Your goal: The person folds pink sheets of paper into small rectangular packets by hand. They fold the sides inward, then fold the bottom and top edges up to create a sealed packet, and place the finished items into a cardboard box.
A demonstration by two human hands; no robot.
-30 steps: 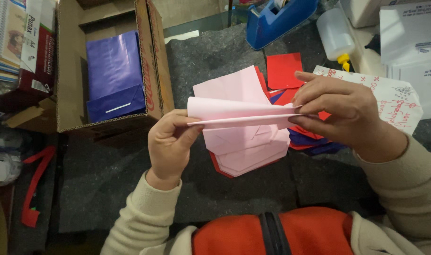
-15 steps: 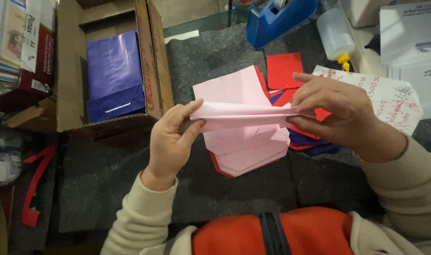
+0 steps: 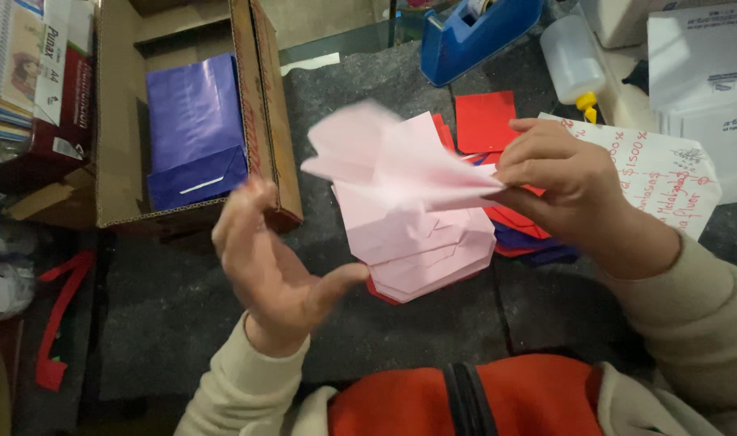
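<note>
Above the dark surface (image 3: 183, 307), the right hand (image 3: 558, 182) pinched one corner of the folded pink paper (image 3: 393, 165) while the left hand (image 3: 276, 270) hung open just below it, apart, so the loose sheet could unfold or slip from so small a grip.

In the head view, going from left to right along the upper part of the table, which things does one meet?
Cardboard box holding a blue paper bag → blue tape dispenser → white squeeze bottle with yellow nozzle → white envelopes.
</note>
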